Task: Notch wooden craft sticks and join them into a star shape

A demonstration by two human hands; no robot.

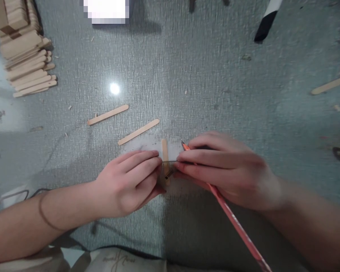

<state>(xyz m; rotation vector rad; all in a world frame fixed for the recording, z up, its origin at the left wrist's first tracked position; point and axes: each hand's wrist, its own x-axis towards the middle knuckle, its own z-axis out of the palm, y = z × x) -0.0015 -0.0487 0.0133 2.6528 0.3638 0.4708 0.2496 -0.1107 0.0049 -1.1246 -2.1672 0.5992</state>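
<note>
My right hand (229,170) is closed around a red pencil (232,215), its dark tip pointing up and left past the fingers. Opposite it, my left hand (130,181) has its fingers pressed together. Between the fingertips of both hands is a small thin dark-edged piece, partly see-through; its kind I cannot make out. Beneath this piece a wooden craft stick (164,149) lies nearly upright in the view, its lower part covered. Two more craft sticks lie slanted beyond my left hand, a nearer stick (138,132) and a farther stick (108,115).
A pile of craft sticks (31,68) lies at the upper left, with a banded bundle (13,17) above it. A white box-like object (106,9) stands at the top. A black-and-white pen-like object (268,22) is at upper right. Another stick (330,84) lies far right.
</note>
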